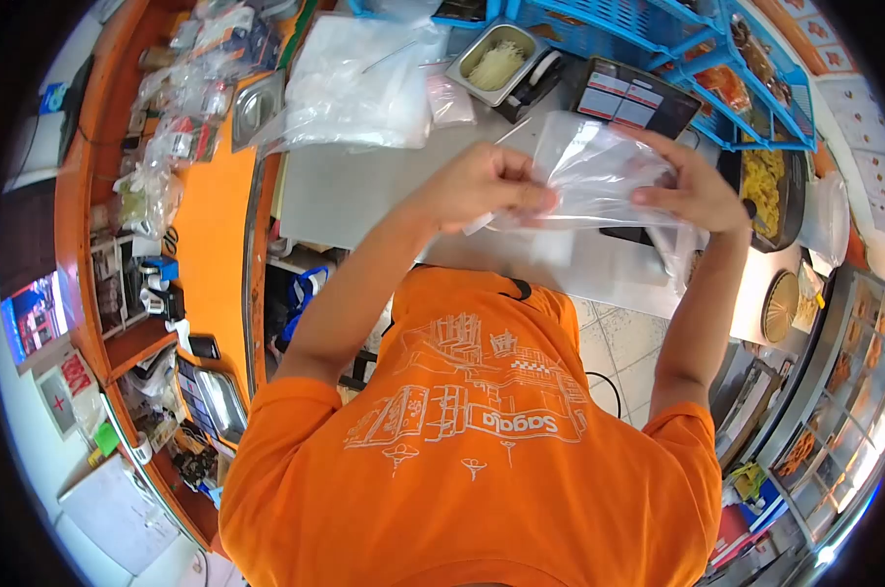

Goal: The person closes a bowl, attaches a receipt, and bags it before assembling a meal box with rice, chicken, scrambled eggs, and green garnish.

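A clear plastic bag is stretched between my two hands above the metal worktop. My left hand pinches the bag's left side between thumb and curled fingers. On the opposite side, my right hand grips the bag with the thumb in front and the fingers partly behind the film. The bag looks flat and creased, with nothing visible inside. Just beyond it lies a dark box with white and red labels. A metal container of pale shreds stands farther back.
A pile of clear plastic bags covers the worktop's back left, beside a small pinkish packet. Blue plastic crates line the back. At right sits a dark pan of yellow food. An orange counter runs along the left.
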Motion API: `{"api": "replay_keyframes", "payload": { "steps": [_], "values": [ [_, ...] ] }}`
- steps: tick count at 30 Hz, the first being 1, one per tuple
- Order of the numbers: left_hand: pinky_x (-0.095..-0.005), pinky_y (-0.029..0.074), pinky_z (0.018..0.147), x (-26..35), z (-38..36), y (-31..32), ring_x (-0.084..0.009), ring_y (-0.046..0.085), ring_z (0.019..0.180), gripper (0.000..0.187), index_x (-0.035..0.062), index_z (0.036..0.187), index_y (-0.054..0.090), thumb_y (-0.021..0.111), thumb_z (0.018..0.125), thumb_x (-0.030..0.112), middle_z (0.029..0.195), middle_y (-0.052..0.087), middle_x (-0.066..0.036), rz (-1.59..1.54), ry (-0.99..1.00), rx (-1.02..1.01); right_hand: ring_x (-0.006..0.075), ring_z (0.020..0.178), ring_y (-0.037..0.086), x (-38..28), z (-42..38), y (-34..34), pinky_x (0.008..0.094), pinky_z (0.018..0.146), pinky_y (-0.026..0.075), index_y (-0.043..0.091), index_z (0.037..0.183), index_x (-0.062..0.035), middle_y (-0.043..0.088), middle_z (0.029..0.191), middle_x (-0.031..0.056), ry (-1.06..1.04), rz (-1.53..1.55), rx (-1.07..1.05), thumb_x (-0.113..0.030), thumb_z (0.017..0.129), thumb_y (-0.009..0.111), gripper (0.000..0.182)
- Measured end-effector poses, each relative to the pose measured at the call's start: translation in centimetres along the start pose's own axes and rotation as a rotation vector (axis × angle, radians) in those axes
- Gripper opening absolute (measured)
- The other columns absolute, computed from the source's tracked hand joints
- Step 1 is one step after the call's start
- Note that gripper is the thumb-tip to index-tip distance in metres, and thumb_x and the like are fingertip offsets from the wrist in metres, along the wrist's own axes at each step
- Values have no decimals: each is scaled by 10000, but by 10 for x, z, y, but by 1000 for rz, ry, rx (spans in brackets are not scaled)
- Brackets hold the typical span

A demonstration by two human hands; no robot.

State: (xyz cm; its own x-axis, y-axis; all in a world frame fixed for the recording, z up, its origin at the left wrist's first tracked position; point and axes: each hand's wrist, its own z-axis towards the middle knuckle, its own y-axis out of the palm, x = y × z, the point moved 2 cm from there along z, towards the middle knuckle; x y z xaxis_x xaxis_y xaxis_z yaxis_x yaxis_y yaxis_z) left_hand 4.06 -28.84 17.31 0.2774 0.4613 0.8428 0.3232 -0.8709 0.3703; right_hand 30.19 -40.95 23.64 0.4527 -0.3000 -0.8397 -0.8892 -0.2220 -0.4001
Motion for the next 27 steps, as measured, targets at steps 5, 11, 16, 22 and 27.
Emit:
{"api": "replay_keyframes", "payload": {
  "steps": [5,11,16,22,27],
  "values": [
    [-273,528,751,-56,-2,61,-125,650,900,282,0,1118,657,744,878,120,1027,691,-63,-531,40,152,148,743,620,9,-27,84,243,702,487,615,962,-48,621,857,41,-61,-208,649,-283,749,863,403],
    [-282,541,772,-92,20,81,-139,658,937,321,41,1170,622,740,886,137,1044,667,-37,-793,-165,161,89,757,575,44,-40,157,238,703,479,580,913,-51,618,875,0,27,632,291,-143,936,689,144],
    [-243,445,627,-95,30,14,-89,457,634,158,79,750,548,624,873,16,705,466,22,648,386,544,133,836,633,74,-66,134,289,780,528,543,959,-45,663,935,57,-197,1068,561,-59,998,551,42],
    [-225,361,554,-67,27,-29,-99,346,573,185,98,964,494,532,852,-46,697,384,26,-1019,78,817,58,652,484,98,-99,115,220,531,378,473,940,-106,498,830,-33,-123,1164,292,-55,928,661,196],
    [-192,285,512,-51,-8,26,5,372,597,311,113,1094,511,702,856,51,699,447,76,451,121,222,40,685,432,124,-113,61,199,593,350,446,817,-87,443,740,-35,-32,500,1236,37,864,672,262]
  ]
}}
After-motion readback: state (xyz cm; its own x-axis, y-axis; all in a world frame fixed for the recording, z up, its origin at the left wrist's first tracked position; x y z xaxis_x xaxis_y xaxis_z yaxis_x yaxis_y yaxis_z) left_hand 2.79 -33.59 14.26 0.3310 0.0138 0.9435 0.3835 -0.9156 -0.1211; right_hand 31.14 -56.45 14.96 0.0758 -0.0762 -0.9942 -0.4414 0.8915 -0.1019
